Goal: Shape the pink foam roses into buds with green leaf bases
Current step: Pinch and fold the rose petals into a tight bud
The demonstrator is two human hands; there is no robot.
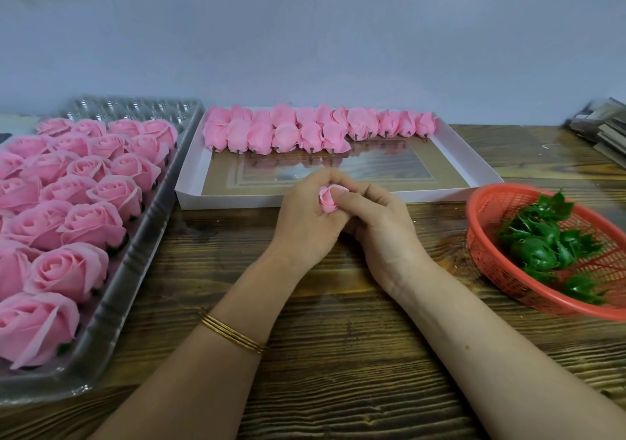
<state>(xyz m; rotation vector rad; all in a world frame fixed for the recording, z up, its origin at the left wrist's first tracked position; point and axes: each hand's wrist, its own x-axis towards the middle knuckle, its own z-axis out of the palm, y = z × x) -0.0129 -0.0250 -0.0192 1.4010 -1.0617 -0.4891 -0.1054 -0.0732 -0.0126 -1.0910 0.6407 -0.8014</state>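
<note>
Both my grips are closed round one pink foam rose (pixel 328 199): my left hand (pixel 305 217) cups it from the left and my right hand (pixel 377 217) pinches it, thumb across its side, over the tabletop (pixel 338 338) just in front of the white tray (pixel 230 200). Its spiral face points up toward me, and its base is hidden among my fingers. It looks small, with the petals pressed tight. The green leaf bases (pixel 535 250) lie in the red basket (pixel 487 253) well off to my right, so my right hand is nearer to fetch one.

A plain pale grey-blue wall (pixel 305 33) rises behind a dark-grained wooden table (pixel 338 372).
</note>
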